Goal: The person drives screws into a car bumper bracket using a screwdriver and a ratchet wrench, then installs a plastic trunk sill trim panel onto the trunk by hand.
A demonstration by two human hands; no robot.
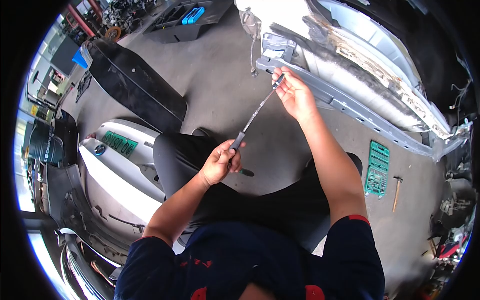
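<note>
A long thin metal tool with a dark handle (pixel 240 140) slants up and to the right between my hands. My left hand (pixel 221 161) is wrapped round the handle at its lower end. At the upper end, the fingers of my right hand (pixel 295 94) pinch the metal head (pixel 278 80). A dark tip with a bit of green (pixel 246 172) pokes out just below my left hand; the rest of it is hidden.
Car body with a long metal sill (pixel 345 106) at upper right. Green socket set (pixel 377 167) and hammer (pixel 397 194) on the floor at right. White panel with green plate (pixel 120 144) and black bumper-like part (pixel 135 80) at left. Black tray (pixel 175 32) at top.
</note>
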